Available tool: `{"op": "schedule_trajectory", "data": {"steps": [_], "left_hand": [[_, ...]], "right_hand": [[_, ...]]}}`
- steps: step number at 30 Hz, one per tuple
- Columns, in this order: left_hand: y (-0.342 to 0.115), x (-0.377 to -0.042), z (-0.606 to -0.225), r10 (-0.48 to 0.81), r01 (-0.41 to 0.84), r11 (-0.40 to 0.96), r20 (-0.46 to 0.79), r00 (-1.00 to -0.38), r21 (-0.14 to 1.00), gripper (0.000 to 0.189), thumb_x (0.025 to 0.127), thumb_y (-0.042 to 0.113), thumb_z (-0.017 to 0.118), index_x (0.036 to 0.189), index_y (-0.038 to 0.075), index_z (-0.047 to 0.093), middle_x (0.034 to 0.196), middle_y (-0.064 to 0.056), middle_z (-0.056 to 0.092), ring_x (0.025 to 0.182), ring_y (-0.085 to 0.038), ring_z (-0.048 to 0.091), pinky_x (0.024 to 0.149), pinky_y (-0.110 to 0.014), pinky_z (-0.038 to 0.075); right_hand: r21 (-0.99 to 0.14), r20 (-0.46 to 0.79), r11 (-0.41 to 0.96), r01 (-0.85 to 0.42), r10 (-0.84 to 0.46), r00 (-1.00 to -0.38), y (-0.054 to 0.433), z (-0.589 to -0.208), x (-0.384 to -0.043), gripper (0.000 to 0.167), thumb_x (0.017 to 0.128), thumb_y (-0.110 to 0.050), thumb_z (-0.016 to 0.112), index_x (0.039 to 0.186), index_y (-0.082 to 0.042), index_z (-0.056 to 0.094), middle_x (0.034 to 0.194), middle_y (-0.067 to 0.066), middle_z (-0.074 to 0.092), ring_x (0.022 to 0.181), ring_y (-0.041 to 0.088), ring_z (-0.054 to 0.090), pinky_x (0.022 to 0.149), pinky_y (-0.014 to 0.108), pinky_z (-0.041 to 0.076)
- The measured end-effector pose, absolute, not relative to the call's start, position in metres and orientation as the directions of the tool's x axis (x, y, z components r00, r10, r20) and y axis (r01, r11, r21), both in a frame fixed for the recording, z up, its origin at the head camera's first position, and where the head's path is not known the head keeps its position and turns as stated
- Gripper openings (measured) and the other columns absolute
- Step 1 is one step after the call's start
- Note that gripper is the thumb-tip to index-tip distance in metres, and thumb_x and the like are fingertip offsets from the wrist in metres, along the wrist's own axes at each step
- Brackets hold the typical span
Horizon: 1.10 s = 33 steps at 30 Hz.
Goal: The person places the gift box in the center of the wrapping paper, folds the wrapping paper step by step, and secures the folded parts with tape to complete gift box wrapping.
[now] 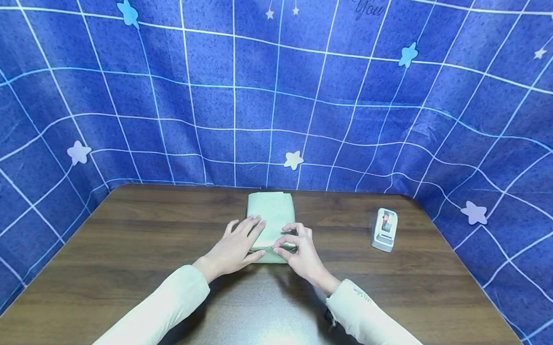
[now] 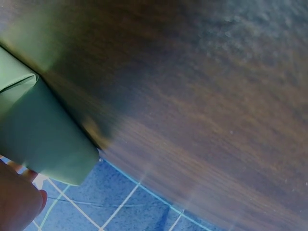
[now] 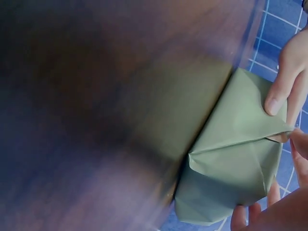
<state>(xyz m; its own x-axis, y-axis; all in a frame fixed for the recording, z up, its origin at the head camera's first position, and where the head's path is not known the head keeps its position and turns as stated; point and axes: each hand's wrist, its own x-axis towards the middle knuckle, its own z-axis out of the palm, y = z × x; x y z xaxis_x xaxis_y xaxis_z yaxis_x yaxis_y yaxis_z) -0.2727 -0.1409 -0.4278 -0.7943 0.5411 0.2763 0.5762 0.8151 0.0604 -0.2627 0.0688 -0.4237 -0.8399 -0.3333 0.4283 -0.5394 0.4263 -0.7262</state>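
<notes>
A package wrapped in pale green paper (image 1: 271, 208) lies at the far middle of the table. My left hand (image 1: 235, 245) rests flat over its left side, fingers spread and thumb at the near end. With thumb and index finger, my right hand (image 1: 305, 255) pinches the paper's edge at that near end. In the right wrist view, the end of the green paper (image 3: 231, 130) shows slanting folds meeting in a pointed flap, whose tip is at the right fingertips. The left wrist view catches a folded corner of the green paper (image 2: 43, 130).
A white tape dispenser (image 1: 384, 230) stands on the right of the brown wooden table (image 1: 161, 213). Behind and beside the table hangs a blue curtain (image 1: 205, 106) with white grid lines and stars.
</notes>
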Motion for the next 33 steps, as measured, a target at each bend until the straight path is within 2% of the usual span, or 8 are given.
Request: {"op": "schedule_trajectory", "data": {"steps": [7, 14, 24, 33], "left_hand": [[-0.1412, -0.2724, -0.4286, 0.544, 0.582, 0.811, 0.289, -0.788, 0.057, 0.067, 0.092, 0.048, 0.045, 0.143, 0.007, 0.029, 0.147, -0.015, 0.03, 0.137, -0.031, 0.026, 0.107, -0.054, 0.018], [-0.1413, -0.2715, -0.4274, 0.548, 0.588, 0.807, 0.302, -0.78, 0.054, 0.066, 0.092, 0.046, 0.046, 0.142, 0.005, 0.031, 0.146, -0.016, 0.031, 0.136, -0.032, 0.027, 0.105, -0.056, 0.022], [-0.1408, -0.2717, -0.4281, 0.546, 0.584, 0.81, 0.296, -0.784, 0.053, 0.067, 0.092, 0.047, 0.046, 0.142, 0.006, 0.03, 0.147, -0.015, 0.031, 0.136, -0.031, 0.027, 0.106, -0.054, 0.019], [-0.1399, -0.2705, -0.4263, 0.549, 0.594, 0.802, 0.317, -0.773, 0.062, 0.067, 0.091, 0.046, 0.049, 0.141, 0.004, 0.032, 0.145, -0.017, 0.032, 0.135, -0.033, 0.028, 0.105, -0.055, 0.02]], "right_hand": [[-0.74, 0.423, 0.432, -0.516, -0.297, -0.856, 0.0666, -0.4272, -0.2647, 0.007, 0.077, -0.014, 0.071, 0.076, -0.02, 0.069, 0.118, 0.007, 0.049, 0.115, 0.029, 0.032, 0.092, 0.05, 0.033], [-0.724, 0.459, 0.424, -0.544, -0.293, -0.839, 0.0656, -0.4277, -0.2654, 0.005, 0.077, -0.019, 0.072, 0.077, -0.015, 0.069, 0.117, 0.01, 0.05, 0.113, 0.032, 0.034, 0.09, 0.046, 0.033], [-0.705, 0.496, 0.422, -0.57, -0.28, -0.822, 0.0639, -0.4296, -0.266, 0.006, 0.074, -0.013, 0.074, 0.077, -0.017, 0.07, 0.115, 0.014, 0.051, 0.11, 0.032, 0.035, 0.089, 0.046, 0.032], [-0.681, 0.514, 0.433, -0.591, -0.291, -0.807, 0.0638, -0.4285, -0.2676, 0.005, 0.075, -0.017, 0.074, 0.076, -0.015, 0.07, 0.114, 0.012, 0.052, 0.111, 0.029, 0.034, 0.092, 0.047, 0.03]]}}
